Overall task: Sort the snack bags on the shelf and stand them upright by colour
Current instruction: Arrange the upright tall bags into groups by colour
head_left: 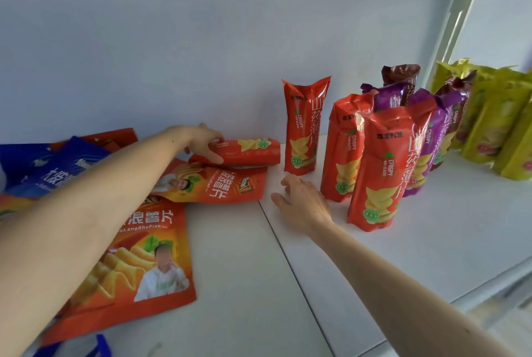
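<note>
Single head-worn view, close, angled forward and down onto a white shelf [374, 256] from its front

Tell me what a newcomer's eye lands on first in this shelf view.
First, the left hand gripping a slim red bag lying on its side at mid-shelf, atop flat orange chip bags. Just right, three matching red bags stand upright, with purple bags behind them and yellow ones at far right. The right hand hovers open over the white shelf.

A shop: metal shelf [374, 241] stocked with snack bags [383, 166].
</note>
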